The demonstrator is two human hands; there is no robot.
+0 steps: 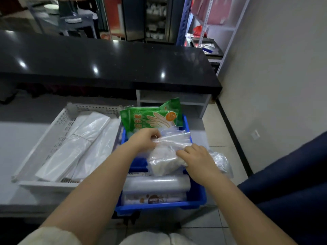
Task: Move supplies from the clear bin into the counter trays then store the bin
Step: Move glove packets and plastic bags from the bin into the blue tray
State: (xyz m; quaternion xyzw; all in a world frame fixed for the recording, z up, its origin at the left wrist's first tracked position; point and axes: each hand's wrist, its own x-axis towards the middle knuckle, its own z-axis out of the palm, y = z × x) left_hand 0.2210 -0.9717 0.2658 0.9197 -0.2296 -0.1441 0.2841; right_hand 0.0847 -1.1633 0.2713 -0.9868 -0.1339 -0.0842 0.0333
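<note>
A blue tray (198, 200) sits on the counter edge in front of me. Green glove packets (152, 117) stand at its far end. A plastic roll (155, 183) and a printed packet (154, 199) lie at its near end. My left hand (146, 139) pinches the top of a bundle of clear plastic bags (164, 160) in the middle of the tray. My right hand (200, 160) rests on the same bundle from the right, fingers curled on it. A white perforated tray (58, 129) to the left holds folded white plastic bags (74, 149). No clear bin shows.
A black raised countertop (106, 59) runs across behind the trays. A white shelf unit (171, 99) stands under its right end. A dark blue chair (292, 183) is at my right, with a wall and tiled floor beyond. Metal shelving (221, 23) stands far right.
</note>
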